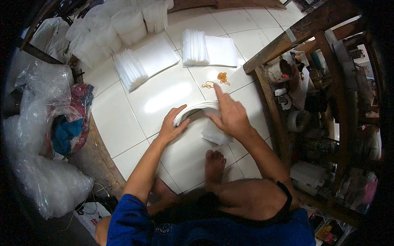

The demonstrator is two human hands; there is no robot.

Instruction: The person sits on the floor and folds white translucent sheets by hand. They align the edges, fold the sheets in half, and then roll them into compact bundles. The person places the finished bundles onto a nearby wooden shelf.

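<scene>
A bent stack of thin white sheets arches between my two hands just above the tiled floor. At its left end my left hand is closed, with the thumb underneath and the fingers on the outer side. My right hand is at the other end, the stack's edge between its thumb and fingers. Its index finger points forward, close to some loose tan rubber bands on the tiles. Under the right hand lies a small pile of translucent white sheets, partly covered by that hand.
Two fanned stacks of white sheets, a left one and a right one, lie farther off. Upright white bundles stand at the back left. Clear plastic bags fill the left side. A wooden shelf frame with clutter borders the right.
</scene>
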